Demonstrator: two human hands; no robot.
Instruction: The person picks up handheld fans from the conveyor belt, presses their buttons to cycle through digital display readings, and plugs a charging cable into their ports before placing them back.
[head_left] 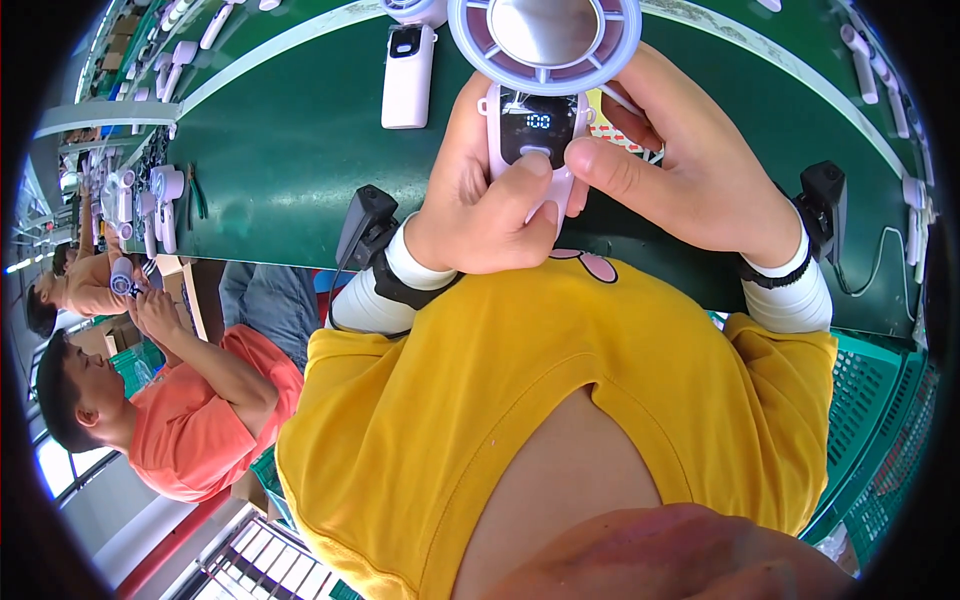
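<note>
A pale lilac handheld fan [545, 180] is upright between my hands, with its round head at the top and a black panel showing lit digits. My left hand [485, 215] is closed round the handle from the left, its thumb on the oval button below the digits. From the right, my right hand [695, 165] grips the fan too. Its thumb presses on the edge of the panel, and its other fingers are partly hidden behind the fan. A white and yellow sheet with red marks [612, 130] shows behind the handle.
Another lilac fan [408, 85] lies on the green table [290, 150] to the left. More fans [165, 205] and pliers [198, 190] lie further left. Fans [865, 65] line the far right. Green crates [860, 390] stand at my right. A person in orange [200, 420] holds a fan at left.
</note>
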